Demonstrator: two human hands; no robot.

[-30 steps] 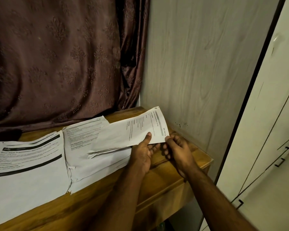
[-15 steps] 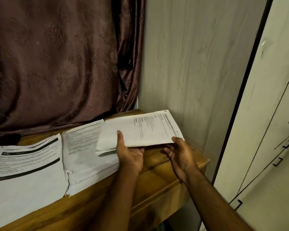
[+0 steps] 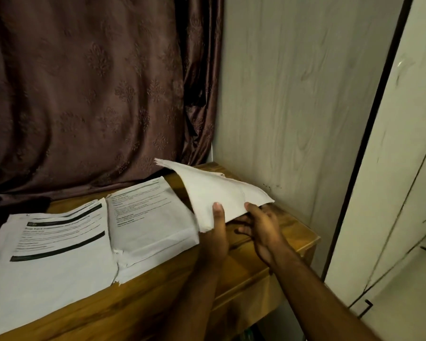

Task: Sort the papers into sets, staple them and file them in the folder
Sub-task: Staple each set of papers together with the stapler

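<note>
A printed stack [image 3: 52,244] lies at the left of the wooden table [image 3: 158,299], with a second stack [image 3: 148,217] just beside it. Right of these, the left hand [image 3: 215,232] pinches a blank-sided sheaf of papers [image 3: 217,193], thumb on top, lifted and tilted above the table. The right hand [image 3: 261,225] holds the sheaf's near edge, fingers underneath, its grip closed on it.
</note>
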